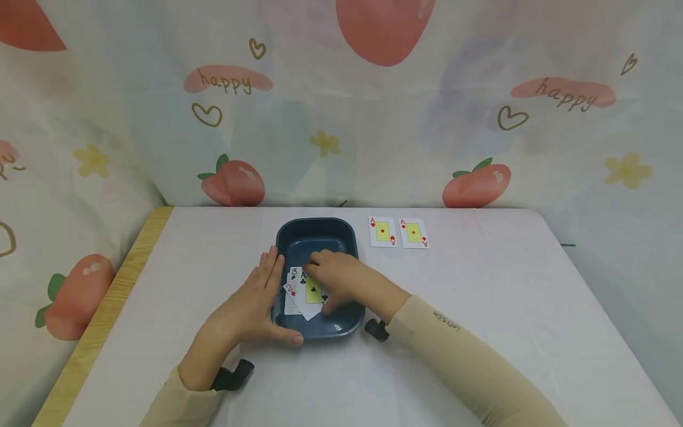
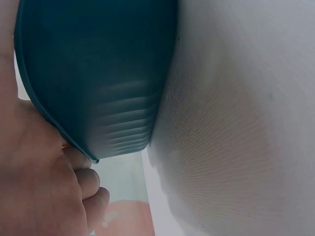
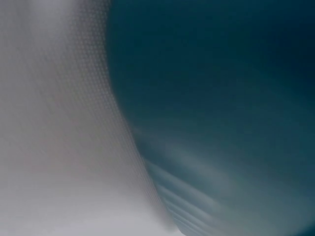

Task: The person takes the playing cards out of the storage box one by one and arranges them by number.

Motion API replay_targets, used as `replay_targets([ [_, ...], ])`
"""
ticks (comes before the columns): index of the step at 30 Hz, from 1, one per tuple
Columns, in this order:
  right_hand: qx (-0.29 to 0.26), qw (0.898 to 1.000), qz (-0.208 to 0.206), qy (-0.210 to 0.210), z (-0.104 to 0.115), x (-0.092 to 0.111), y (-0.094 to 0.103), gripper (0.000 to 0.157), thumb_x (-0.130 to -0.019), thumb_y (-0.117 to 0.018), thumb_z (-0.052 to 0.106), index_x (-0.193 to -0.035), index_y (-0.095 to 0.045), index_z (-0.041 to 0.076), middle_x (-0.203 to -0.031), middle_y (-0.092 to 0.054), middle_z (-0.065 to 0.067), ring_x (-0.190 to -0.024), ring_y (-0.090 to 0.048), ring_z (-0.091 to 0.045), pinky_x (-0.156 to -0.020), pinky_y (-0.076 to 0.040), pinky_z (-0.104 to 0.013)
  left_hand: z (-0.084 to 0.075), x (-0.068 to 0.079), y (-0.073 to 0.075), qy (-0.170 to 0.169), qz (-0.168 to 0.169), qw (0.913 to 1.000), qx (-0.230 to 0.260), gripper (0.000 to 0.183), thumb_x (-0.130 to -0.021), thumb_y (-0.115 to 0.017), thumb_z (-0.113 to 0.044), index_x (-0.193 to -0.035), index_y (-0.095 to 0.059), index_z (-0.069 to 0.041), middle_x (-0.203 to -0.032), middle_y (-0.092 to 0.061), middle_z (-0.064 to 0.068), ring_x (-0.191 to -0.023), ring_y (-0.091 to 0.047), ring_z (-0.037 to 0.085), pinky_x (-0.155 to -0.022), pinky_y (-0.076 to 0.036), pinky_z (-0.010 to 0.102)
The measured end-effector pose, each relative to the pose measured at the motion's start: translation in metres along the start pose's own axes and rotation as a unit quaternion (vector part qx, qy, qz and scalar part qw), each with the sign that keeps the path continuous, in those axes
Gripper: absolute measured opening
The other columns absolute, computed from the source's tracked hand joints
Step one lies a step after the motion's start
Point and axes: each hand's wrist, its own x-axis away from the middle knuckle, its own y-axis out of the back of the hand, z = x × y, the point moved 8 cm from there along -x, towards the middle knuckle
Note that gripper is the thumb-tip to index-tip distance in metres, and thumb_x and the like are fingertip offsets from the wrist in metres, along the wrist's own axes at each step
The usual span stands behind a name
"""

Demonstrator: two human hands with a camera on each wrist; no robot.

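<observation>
A dark blue rectangular tray (image 1: 315, 228) stands on the white-covered table with several playing cards in it. On top lies an ace of clubs (image 1: 313, 290); a three and a red two (image 1: 290, 289) peek out under its left side. My right hand (image 1: 341, 279) reaches into the tray and holds the ace by its edges, fingers at the far end, thumb near the lower right corner. Along the left rim rest the straight fingers of my left hand (image 1: 253, 308), its thumb spread at the near rim. The right wrist view shows only the tray's outer wall (image 3: 206, 123) and the table.
Right of the tray's far end lie the ace of hearts (image 1: 382, 232) and ace of diamonds (image 1: 414, 233), face up side by side. A patterned cloth (image 1: 373, 130) hangs behind the table. Wood (image 1: 107, 320) shows along the table's left edge.
</observation>
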Motion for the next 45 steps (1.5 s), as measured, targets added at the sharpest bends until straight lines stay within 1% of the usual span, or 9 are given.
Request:
replay_targets([
  [5,0.002,1.0,0.0,0.005,0.003,0.002,0.001,0.098,-0.065,-0.086,0.056,-0.146,-0.051,0.014,-0.132,-0.056,-0.002,-0.113,-0.053,-0.016,-0.102,-0.049,-0.035,-0.001,0.0,0.0,0.002,0.002,1.0,0.001,0.148,-0.056,-0.081,-0.078,-0.159,-0.007,-0.001,-0.168,0.006,0.015,-0.154,0.001,0.036,-0.123,-0.016,0.052],
  [10,-0.001,1.0,-0.009,0.017,0.005,0.005,0.006,0.096,-0.066,-0.085,0.056,-0.146,-0.051,0.015,-0.132,-0.055,-0.002,-0.111,-0.052,-0.015,-0.102,-0.049,-0.035,0.0,0.001,-0.001,0.007,0.002,1.0,0.001,0.15,-0.054,-0.08,-0.079,-0.159,-0.007,-0.001,-0.168,0.006,0.015,-0.154,0.001,0.035,-0.123,-0.016,0.052],
  [13,-0.006,1.0,-0.009,0.018,0.004,0.006,0.009,0.094,-0.067,-0.085,0.055,-0.146,-0.051,0.016,-0.132,-0.053,-0.002,-0.111,-0.051,-0.015,-0.103,-0.048,-0.035,0.0,0.0,0.0,0.006,0.0,1.0,0.0,0.15,-0.054,-0.08,-0.08,-0.159,-0.007,-0.001,-0.168,0.007,0.015,-0.155,0.001,0.035,-0.123,-0.016,0.053],
  [17,-0.018,1.0,-0.01,0.017,0.0,0.011,0.015,0.095,-0.067,-0.086,0.052,-0.147,-0.05,0.016,-0.135,-0.052,-0.003,-0.115,-0.05,-0.015,-0.105,-0.048,-0.034,0.001,-0.001,0.0,0.006,0.002,1.0,0.001,0.15,-0.055,-0.08,-0.079,-0.159,-0.007,-0.001,-0.168,0.007,0.014,-0.155,0.003,0.034,-0.123,-0.015,0.052],
  [22,-0.034,0.999,-0.022,0.009,-0.007,0.021,0.024,0.092,-0.068,-0.085,0.047,-0.147,-0.05,0.016,-0.137,-0.051,-0.002,-0.117,-0.049,-0.014,-0.104,-0.048,-0.032,0.0,-0.003,0.0,0.004,0.001,1.0,-0.001,0.15,-0.054,-0.08,-0.079,-0.159,-0.007,-0.002,-0.168,0.006,0.015,-0.155,0.001,0.035,-0.123,-0.015,0.052],
  [29,-0.059,0.998,-0.035,0.003,-0.015,0.04,0.036,0.088,-0.068,-0.082,0.04,-0.147,-0.051,0.018,-0.132,-0.051,0.002,-0.112,-0.046,-0.012,-0.095,-0.051,-0.028,0.001,-0.001,-0.002,0.016,0.006,0.9998,-0.004,0.15,-0.053,-0.08,-0.079,-0.159,-0.007,-0.002,-0.168,0.007,0.014,-0.155,0.002,0.034,-0.122,-0.015,0.052],
  [35,-0.067,0.997,-0.041,-0.019,-0.031,0.056,0.046,0.087,-0.067,-0.081,0.034,-0.147,-0.05,0.02,-0.134,-0.049,0.004,-0.113,-0.046,-0.008,-0.096,-0.049,-0.025,0.002,-0.002,-0.003,0.022,0.0,0.9998,-0.004,0.152,-0.051,-0.081,-0.08,-0.16,-0.008,-0.003,-0.168,0.006,0.013,-0.155,0.001,0.034,-0.122,-0.016,0.051],
  [39,-0.066,0.996,-0.044,-0.03,-0.042,0.066,0.05,0.085,-0.067,-0.08,0.034,-0.146,-0.052,0.02,-0.133,-0.049,0.002,-0.115,-0.046,-0.012,-0.096,-0.05,-0.027,0.002,-0.001,-0.003,0.025,0.0,0.9997,-0.004,0.153,-0.05,-0.081,-0.08,-0.16,-0.007,-0.003,-0.168,0.006,0.013,-0.155,0.001,0.034,-0.122,-0.016,0.051],
  [45,-0.069,0.995,-0.066,-0.033,-0.063,0.081,0.052,0.081,-0.069,-0.078,0.033,-0.144,-0.053,0.015,-0.131,-0.051,-0.002,-0.113,-0.05,-0.015,-0.097,-0.051,-0.031,0.0,-0.001,-0.002,0.024,-0.001,0.9997,0.001,0.152,-0.05,-0.082,-0.078,-0.16,-0.008,-0.003,-0.168,0.005,0.014,-0.155,0.0,0.034,-0.122,-0.016,0.052],
])
